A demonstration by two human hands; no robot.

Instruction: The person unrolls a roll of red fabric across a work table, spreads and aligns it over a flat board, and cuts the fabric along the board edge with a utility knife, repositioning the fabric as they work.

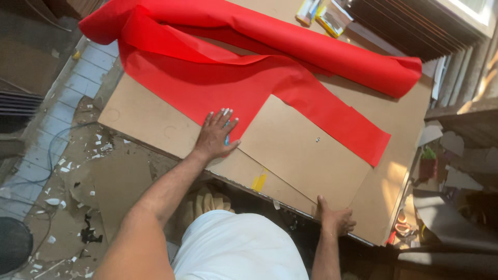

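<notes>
The left hand [217,136] lies flat with fingers spread on the near part of the table [140,116], pressing on the cut edge of the red paper [218,85] where it meets the cardboard sheet [301,150]. A small blue thing shows under the fingers; what it is cannot be told. The hand grips nothing; it is open and pressing down.

The right hand [334,220] sits at the near edge of the table, toward the right corner, fingers curled over the edge of the cardboard sheet and holding it there.

The red paper covers the far half of the table. Its far part is loosely rolled and runs from the far left corner toward the right edge, and 1 long strip comes down slantwise across the cardboard sheet toward the right edge. The cardboard sheet lies at a slant on the table's near right part, with a strip of yellow tape [259,182] at its near left edge.

Yellow packets [327,14] lie at the far edge. Orange scissors [402,226] lie just off the near right corner.
</notes>
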